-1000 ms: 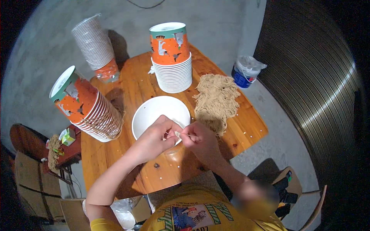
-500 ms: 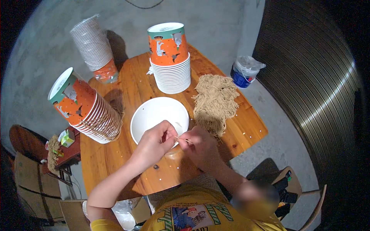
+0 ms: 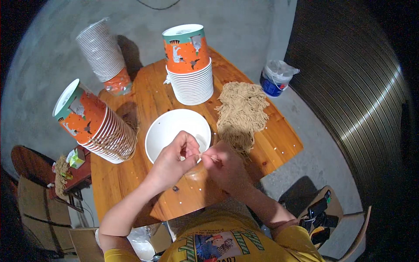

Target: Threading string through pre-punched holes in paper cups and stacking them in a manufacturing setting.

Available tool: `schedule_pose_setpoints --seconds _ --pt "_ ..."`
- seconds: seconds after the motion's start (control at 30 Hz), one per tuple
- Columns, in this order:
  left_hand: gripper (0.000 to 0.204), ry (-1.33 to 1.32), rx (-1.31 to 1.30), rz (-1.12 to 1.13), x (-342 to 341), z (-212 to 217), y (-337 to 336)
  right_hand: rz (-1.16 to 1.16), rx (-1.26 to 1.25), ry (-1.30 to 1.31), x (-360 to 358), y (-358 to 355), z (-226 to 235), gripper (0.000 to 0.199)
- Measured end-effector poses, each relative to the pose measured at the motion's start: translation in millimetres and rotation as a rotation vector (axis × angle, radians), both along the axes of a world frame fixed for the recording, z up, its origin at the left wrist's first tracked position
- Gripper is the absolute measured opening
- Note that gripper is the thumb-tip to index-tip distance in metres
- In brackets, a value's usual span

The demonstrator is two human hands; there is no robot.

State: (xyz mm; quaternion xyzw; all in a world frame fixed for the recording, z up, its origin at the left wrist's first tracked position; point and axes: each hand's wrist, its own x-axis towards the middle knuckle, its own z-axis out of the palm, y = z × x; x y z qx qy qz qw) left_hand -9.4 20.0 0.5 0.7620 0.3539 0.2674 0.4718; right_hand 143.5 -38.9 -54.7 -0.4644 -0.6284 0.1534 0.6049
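My left hand [image 3: 168,163] and my right hand [image 3: 227,170] meet above the table's near side, fingertips pinched on a thin tan string [image 3: 213,158] that runs between them. Much of the string is hidden by the fingers. Just beyond them stands a white paper tub [image 3: 163,129], its mouth facing up and its near rim partly covered by my hands. To the right lies a flat bundle of tan strings [image 3: 242,109]. More tan strings [image 3: 115,142] drape over the leaning stack of orange and white paper tubs [image 3: 89,115] at the left.
On the wooden table [image 3: 148,94], another stack of tubs [image 3: 190,83] stands at the back, with a plastic-wrapped stack [image 3: 102,54] at the far left. A blue and white bucket [image 3: 276,81] sits on the floor beyond the right edge. A chair [image 3: 327,209] is at the lower right.
Both hands stay together over the tub's near rim. The fingers have shifted slightly and less string shows between them. The whole view has moved a little.
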Motion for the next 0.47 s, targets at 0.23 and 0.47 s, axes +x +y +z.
schedule_pose_setpoints --seconds 0.23,0.47 --pt "0.027 -0.055 -0.095 -0.073 -1 1 5 0.007 -0.282 0.14 0 -4 9 0.011" --pt "0.03 -0.067 -0.249 -0.073 1 7 9 0.091 -0.36 0.333 0 -7 17 0.013"
